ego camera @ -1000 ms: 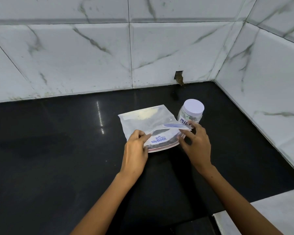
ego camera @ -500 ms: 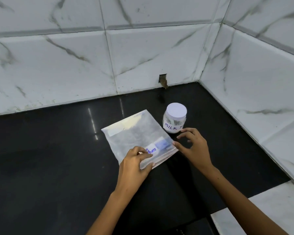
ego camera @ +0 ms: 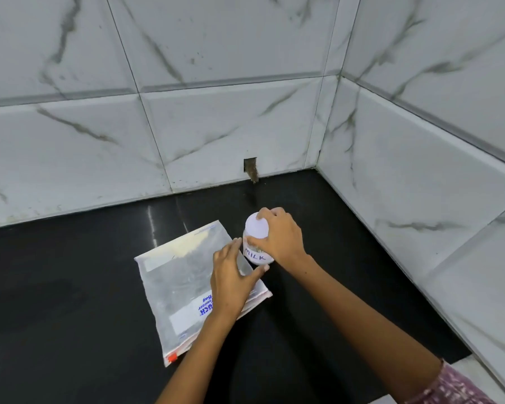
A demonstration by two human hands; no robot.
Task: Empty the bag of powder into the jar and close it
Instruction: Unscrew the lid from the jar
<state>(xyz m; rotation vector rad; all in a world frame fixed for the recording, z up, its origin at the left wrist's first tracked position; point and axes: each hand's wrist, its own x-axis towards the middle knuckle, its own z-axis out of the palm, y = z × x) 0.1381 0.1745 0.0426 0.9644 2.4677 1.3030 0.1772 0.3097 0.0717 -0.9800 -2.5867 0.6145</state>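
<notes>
Desk: Progress on the powder job, please.

Me: Early. Jar (ego camera: 255, 252) stands upright on the black counter (ego camera: 70, 287), white lid (ego camera: 256, 226) still on, so nothing is poured. My right hand (ego camera: 277, 237) is wrapped over the lid and upper jar, fingers curled round it, set to twist it off by my reckoning. My left hand (ego camera: 231, 281) has its fingers straight, reaching toward the jar's base with the thumb stretched out below it; whether it touches the glass I cannot tell.

Desk: And the bag?

Me: Bag (ego camera: 187, 284) lies flat at eight o'clock of the jar, just beside it and partly under my left hand, its seal seemingly unopened. Opening the lid, opening the bag, pouring and closing all remain.

Desk: Anything in the way?

Me: Little. Marble-tiled walls (ego camera: 216, 126) meet in a corner at one o'clock, with a small hole (ego camera: 250, 167) in the tile at twelve, well apart from the jar. A patterned sleeve (ego camera: 461, 386) shows at five o'clock.
</notes>
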